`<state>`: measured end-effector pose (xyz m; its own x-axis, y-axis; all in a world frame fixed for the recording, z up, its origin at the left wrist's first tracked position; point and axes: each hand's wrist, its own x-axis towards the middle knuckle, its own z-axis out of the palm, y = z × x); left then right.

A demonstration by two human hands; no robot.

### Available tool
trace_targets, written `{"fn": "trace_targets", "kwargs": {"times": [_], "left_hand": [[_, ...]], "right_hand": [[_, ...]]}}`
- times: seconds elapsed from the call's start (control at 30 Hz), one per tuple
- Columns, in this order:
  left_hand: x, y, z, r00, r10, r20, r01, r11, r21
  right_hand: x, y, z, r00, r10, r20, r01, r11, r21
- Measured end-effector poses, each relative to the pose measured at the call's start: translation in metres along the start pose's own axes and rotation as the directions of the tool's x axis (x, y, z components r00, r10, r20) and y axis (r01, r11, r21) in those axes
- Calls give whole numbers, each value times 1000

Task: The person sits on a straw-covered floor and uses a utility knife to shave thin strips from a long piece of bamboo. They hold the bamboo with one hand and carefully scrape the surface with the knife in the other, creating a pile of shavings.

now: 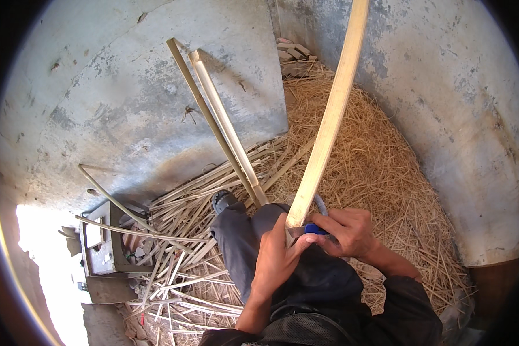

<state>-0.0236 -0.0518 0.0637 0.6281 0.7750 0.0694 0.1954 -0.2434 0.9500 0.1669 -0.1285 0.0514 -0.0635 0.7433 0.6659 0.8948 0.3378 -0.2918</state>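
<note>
A long, pale strip of split bamboo [326, 127] rises from my lap, slanting up and away to the far edge of the view. My left hand [274, 259] is closed around its near end, with the thumb pointing right toward the blade. In my right hand [346, 232] is a knife [313, 229] with a blue handle, its fingers wrapped round it. The short dark blade lies across the strip's near end, touching or very close to it. My right palm and part of the handle are hidden. A grey, rod-like piece [320, 204] shows just beyond the right hand.
Two split bamboo lengths [222, 124] lean on the grey wall [121, 86] ahead. Many thin strips [196, 216] lie scattered at left, beside a metal-framed box [102, 245]. Shavings [380, 161] are heaped from the far corner down the right side.
</note>
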Motion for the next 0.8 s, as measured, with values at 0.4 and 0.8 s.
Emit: {"fn": "trace_targets", "kwargs": {"times": [0.4, 0.8], "left_hand": [[-2, -1, 3, 999, -33, -13, 33, 999, 28], [-12, -19, 4, 999, -42, -11, 44, 987, 156]], "right_hand": [[0, 1, -6, 997, 65, -40, -69, 993, -94], [-3, 39, -11, 947, 258, -193, -233, 962, 141]]}}
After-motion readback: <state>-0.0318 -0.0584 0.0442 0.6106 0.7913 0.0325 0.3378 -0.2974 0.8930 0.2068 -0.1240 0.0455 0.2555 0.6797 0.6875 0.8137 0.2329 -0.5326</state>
